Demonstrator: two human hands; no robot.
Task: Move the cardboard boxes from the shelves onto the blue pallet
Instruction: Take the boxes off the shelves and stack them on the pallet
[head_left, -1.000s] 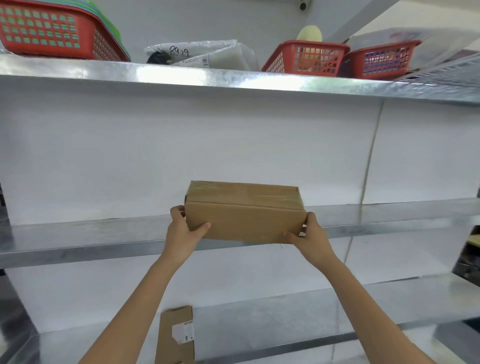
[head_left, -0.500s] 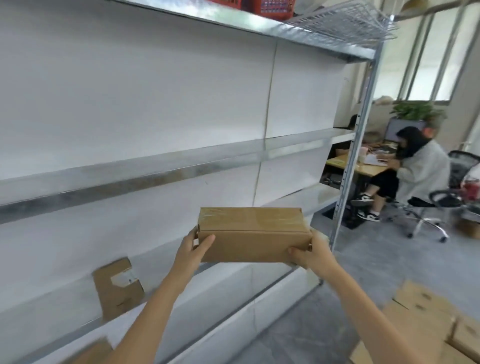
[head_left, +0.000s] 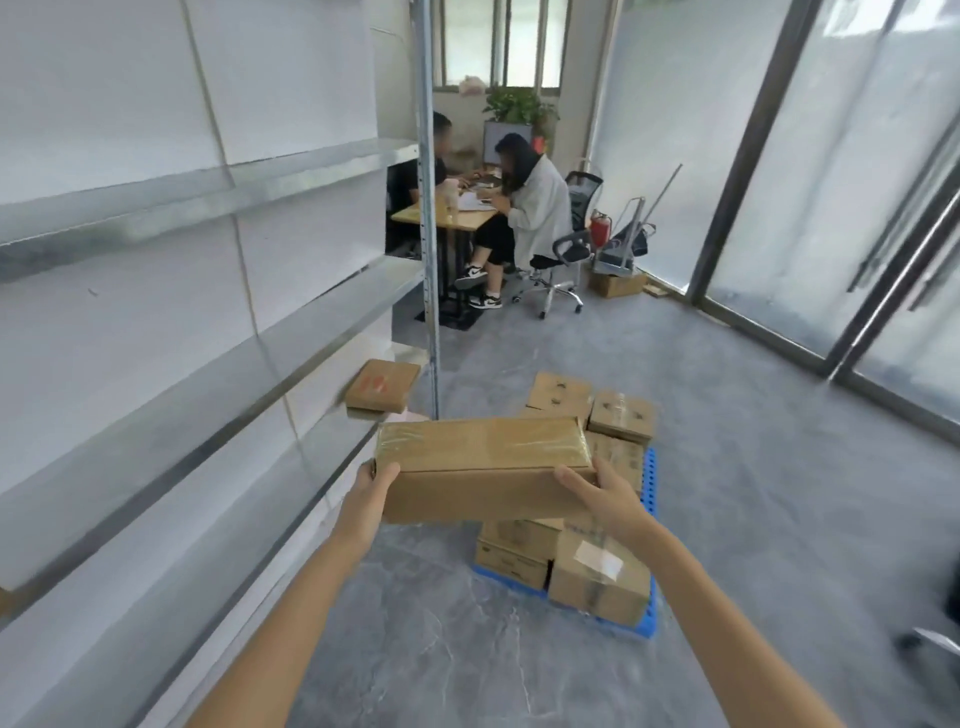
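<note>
Both hands clamp the ends of the taped cardboard box (head_left: 483, 467), left hand (head_left: 371, 493) and right hand (head_left: 605, 496) curled round its edges, which looks light, rigid and slick-topped.

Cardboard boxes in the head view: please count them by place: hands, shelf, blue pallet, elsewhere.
Long brown cardboard box, held by left hand and right hand: 1
Red-marked brown box on the metal shelf: 1
Brown boxes on the blue plastic pallet: 6 visible
Brown box on the far floor: 1
Total: 9 visible
</note>
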